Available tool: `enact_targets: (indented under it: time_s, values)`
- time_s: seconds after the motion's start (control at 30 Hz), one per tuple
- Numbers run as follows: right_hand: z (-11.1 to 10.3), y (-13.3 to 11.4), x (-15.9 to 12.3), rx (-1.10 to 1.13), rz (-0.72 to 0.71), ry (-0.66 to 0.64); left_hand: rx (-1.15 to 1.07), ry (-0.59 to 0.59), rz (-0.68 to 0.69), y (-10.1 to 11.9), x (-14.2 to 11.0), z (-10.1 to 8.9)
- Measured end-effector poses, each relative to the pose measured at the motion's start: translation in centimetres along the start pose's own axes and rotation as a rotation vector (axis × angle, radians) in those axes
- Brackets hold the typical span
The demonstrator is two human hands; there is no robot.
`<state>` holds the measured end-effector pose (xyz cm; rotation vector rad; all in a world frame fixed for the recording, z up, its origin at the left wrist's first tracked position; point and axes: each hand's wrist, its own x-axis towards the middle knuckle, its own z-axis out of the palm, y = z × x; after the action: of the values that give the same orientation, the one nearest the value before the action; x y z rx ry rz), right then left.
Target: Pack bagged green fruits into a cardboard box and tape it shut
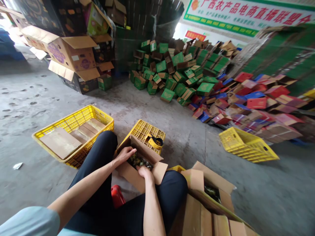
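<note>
Between my knees an open cardboard box (157, 154) holds dark, mottled greenish contents (140, 159), too blurred to name. My left hand (125, 155) lies along the box's left side with its fingers stretched over the contents. Inside the near edge, my right hand (145, 171) reaches down onto the contents; its fingertips are hidden. Just beyond the box, a yellow tape dispenser (155, 142) rests on an upturned yellow crate (140, 128).
Left stands a yellow crate (90, 157) holding closed cartons (61, 142). Right of my knee, another open box (222, 186) with dark contents sits above more cartons (193, 216). An empty-looking yellow crate (246, 146) lies farther right. Green boxes (172, 83) and red boxes (256, 103) are heaped behind.
</note>
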<state>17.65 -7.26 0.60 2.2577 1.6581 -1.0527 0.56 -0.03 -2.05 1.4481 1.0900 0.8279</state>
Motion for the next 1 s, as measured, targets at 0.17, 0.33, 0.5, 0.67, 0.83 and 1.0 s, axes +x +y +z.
enact_targets:
  time_s: [0.17,0.33,0.5,0.67,0.83,1.0]
  values:
    - [-0.4,-0.5,-0.9,0.079,0.085,0.080,-0.045,-0.024,-0.006,0.4,-0.1,-0.3]
    - [-2.2,0.3,-2.9,0.188,0.101,0.303,-0.150,-0.046,-0.064,0.7,-0.1,-0.4]
    - [-3.0,1.1,-5.1,0.419,-0.133,0.484,-0.285,-0.109,-0.176,1.1,-0.5,0.1]
    - [-1.1,-0.3,-5.8,0.608,-0.682,0.474,-0.561,-0.200,-0.302,1.4,-1.0,0.6]
    - [-0.4,0.0,-3.9,0.904,-0.458,0.412,-0.688,-0.081,-0.301,1.2,-0.6,0.4]
    - [-1.0,2.0,-2.4,1.262,-0.093,0.483,-0.691,-0.172,-0.287,1.4,-0.6,0.2]
